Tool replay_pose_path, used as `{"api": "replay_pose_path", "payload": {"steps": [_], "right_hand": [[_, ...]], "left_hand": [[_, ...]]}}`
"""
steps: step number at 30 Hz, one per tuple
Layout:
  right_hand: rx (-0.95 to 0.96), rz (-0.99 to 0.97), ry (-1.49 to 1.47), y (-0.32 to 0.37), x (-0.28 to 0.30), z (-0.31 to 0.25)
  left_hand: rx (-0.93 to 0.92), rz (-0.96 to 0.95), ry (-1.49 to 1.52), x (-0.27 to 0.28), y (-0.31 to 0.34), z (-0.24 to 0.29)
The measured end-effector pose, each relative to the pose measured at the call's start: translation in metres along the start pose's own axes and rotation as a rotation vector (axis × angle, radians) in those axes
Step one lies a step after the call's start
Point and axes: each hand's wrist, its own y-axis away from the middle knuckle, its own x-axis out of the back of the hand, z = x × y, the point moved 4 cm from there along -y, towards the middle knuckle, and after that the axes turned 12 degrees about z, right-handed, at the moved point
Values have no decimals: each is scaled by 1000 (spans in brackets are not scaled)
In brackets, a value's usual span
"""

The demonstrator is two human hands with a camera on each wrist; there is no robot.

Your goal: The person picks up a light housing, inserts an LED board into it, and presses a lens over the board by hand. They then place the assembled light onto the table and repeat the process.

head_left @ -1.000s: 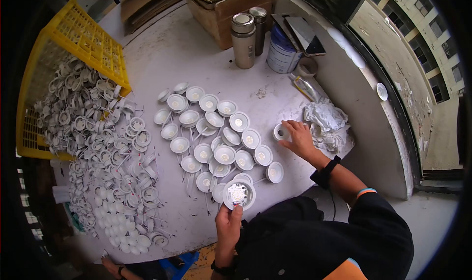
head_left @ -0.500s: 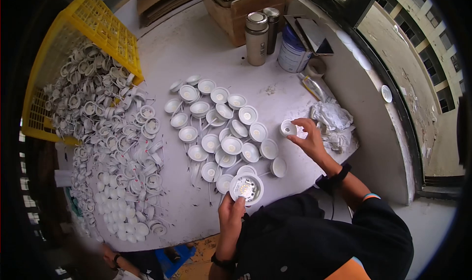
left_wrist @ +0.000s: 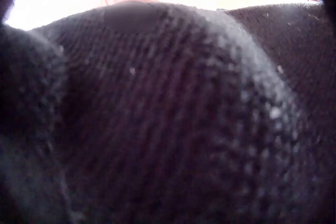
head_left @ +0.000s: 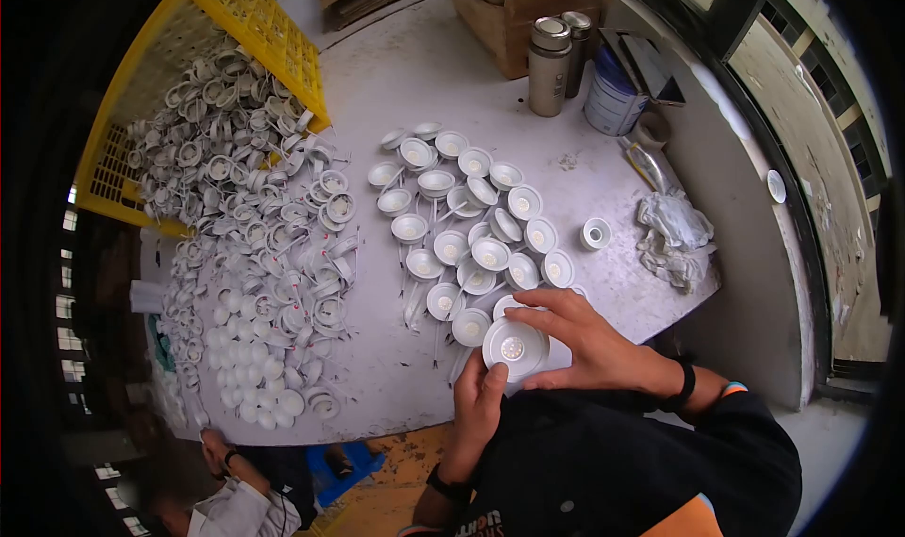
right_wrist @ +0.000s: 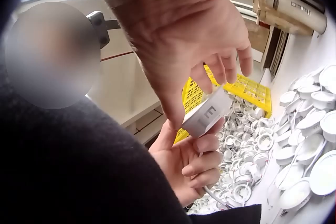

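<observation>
Between both hands is a round white lamp housing [head_left: 515,347], tilted with its dotted inner face up in the head view. The left hand [head_left: 477,407] grips its lower left edge, thumb on the rim; in the right wrist view the left hand [right_wrist: 191,169] has curled fingers below the housing [right_wrist: 207,115], and a cable hangs there. The right hand [head_left: 599,348] spans the housing's right side, thumb and fingers at its rim. A small white ring-shaped cup [head_left: 595,233] stands apart on the table. Dark fabric fills most of the left wrist view.
Many finished-looking white lamps [head_left: 490,253] lie in a cluster mid-table. A heap of white parts [head_left: 273,245] spills from a yellow crate [head_left: 273,42] at left. Flasks [head_left: 549,70], a bucket [head_left: 613,99] and crumpled plastic [head_left: 676,226] stand or lie farther right. Another person [head_left: 240,499] sits at lower left.
The right hand has let go of the small cup and moved down-left to the lamp housing. The housing's face now shows a dotted white centre instead of the exposed circuit board. The head view has shifted.
</observation>
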Motion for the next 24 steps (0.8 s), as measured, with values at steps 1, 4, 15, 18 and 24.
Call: {"api": "replay_pose_path", "payload": {"steps": [1, 4, 15, 18, 24], "right_hand": [[-28, 2, -62, 0, 0, 0], [-186, 68, -164, 1, -4, 5], [-401, 42, -302, 6, -20, 8], [-380, 68, -378, 9, -27, 12], [-424, 35, -312, 9, -28, 14]], "left_hand": [[-4, 3, 0, 3, 0, 2], [54, -47, -87, 6, 4, 4], [-164, 50, -322, 3, 3, 8], [-253, 92, -420, 4, 1, 10], [-213, 106, -461, 3, -5, 10]]}}
